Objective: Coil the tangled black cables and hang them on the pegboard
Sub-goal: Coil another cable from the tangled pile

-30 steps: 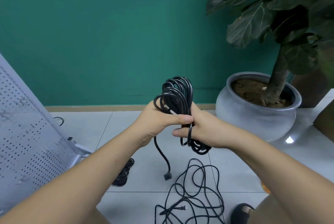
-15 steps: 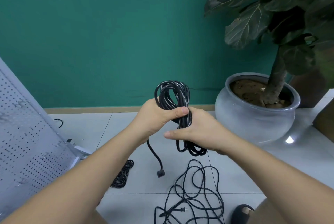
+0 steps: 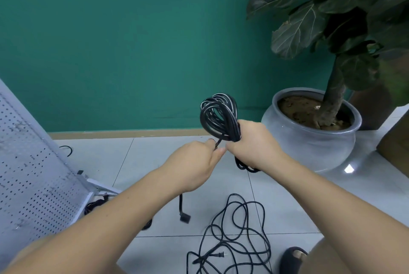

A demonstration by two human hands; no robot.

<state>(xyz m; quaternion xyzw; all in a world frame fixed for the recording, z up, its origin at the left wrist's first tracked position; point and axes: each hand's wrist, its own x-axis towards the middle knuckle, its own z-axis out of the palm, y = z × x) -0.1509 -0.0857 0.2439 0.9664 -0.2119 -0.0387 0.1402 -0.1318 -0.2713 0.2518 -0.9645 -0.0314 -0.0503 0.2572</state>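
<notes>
A coiled black cable stands up out of my right hand, whose fingers are wrapped round the middle of the bundle; its lower loops hang out below that hand. My left hand pinches the cable's loose end right beside the bundle, and the plug end dangles beneath my left wrist. A second, tangled black cable lies loose on the floor tiles between my arms. The white pegboard leans at the far left.
A grey pot with a large-leaved plant stands at the right by the green wall. Another dark cable bundle lies at the pegboard's foot. My sandalled foot is at the bottom right, next to the tangle.
My right hand has taken over the coil and moved it right and up. My left hand has let go of the bundle and drawn back to the left, pulling the loose end.
</notes>
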